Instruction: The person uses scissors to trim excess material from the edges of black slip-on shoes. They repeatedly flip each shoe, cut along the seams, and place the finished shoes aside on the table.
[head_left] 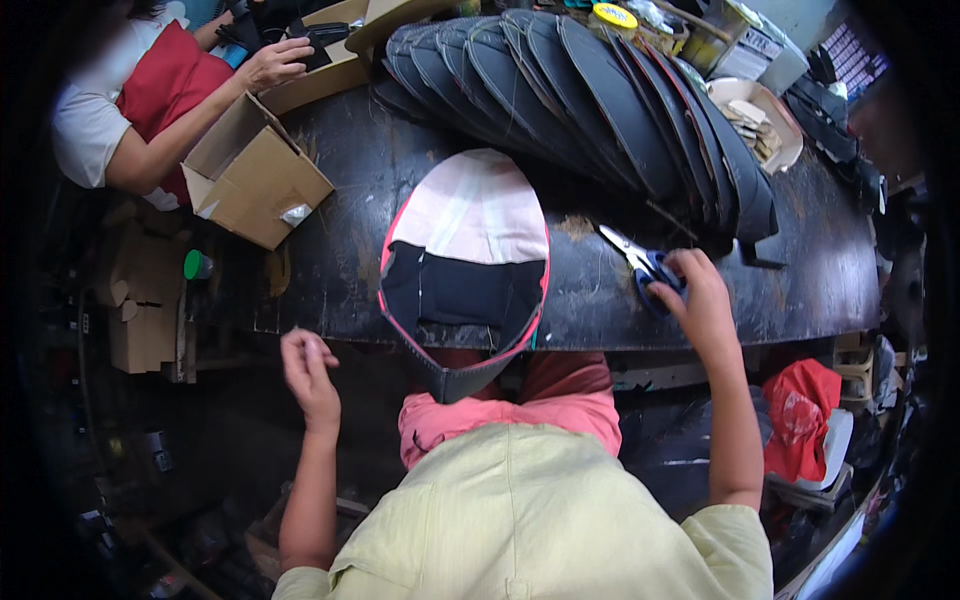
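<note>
a pink-edged black pouch (pixel 465 250) before us, our left hand (pixel 313 378) half-open near the dark table (pixel 335 265), our right hand (pixel 702 300) at blue-handled scissors (pixel 634 254), whether gripping we cannot tell

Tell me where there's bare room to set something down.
Bare tabletop lies between the cardboard box and the pink-edged piece; a narrower patch separates that piece from the scissors by the right hand. The far side is crowded, with overlapping dark panels and a pale tub.
</note>
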